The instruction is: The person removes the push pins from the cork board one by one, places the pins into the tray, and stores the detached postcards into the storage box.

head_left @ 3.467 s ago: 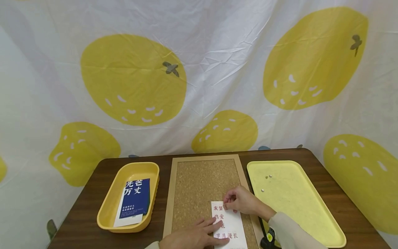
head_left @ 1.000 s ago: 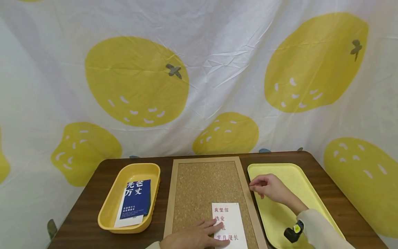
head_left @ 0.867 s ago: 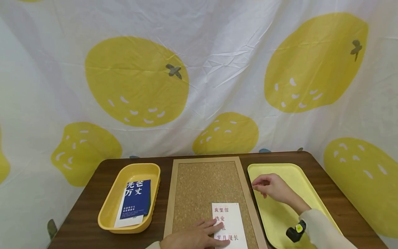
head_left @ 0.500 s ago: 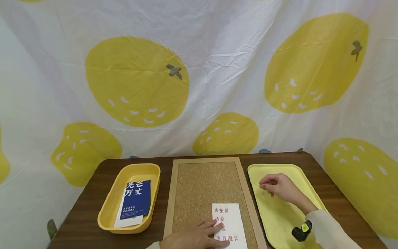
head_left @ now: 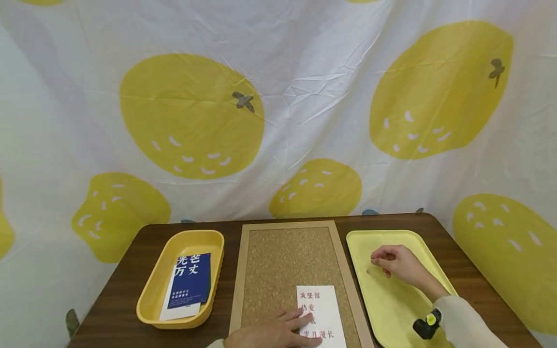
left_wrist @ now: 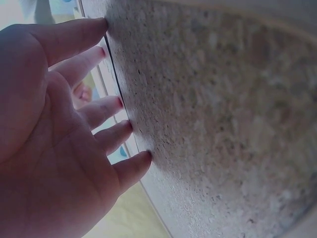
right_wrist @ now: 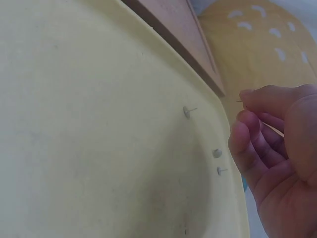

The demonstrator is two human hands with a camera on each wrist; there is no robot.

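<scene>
A white card (head_left: 324,309) with red Chinese characters lies on the lower right of the cork board (head_left: 283,251). My left hand (head_left: 274,331) rests on the card's left side with fingers spread; the left wrist view shows its fingertips touching down along the card's edge. Over the yellow tray (head_left: 396,309), my right hand (head_left: 402,266) pinches a thumbtack (right_wrist: 239,101), its thin point sticking out from between thumb and finger. Below that hand, three thumbtacks lie on the tray: one tack (right_wrist: 187,112) point up, another tack (right_wrist: 217,153), and a third tack (right_wrist: 220,171).
At the left stands a deep yellow basket (head_left: 148,295) holding a dark blue card (head_left: 191,282) and a white card (head_left: 167,311). A wooden frame (head_left: 345,270) edges the cork board. Behind the dark wooden table (head_left: 109,314) hangs a lemon-print cloth (head_left: 300,125).
My right hand has left the card's upper right corner and moved right, over the tray, drifting further right in the last second. My left hand has stayed on the card.
</scene>
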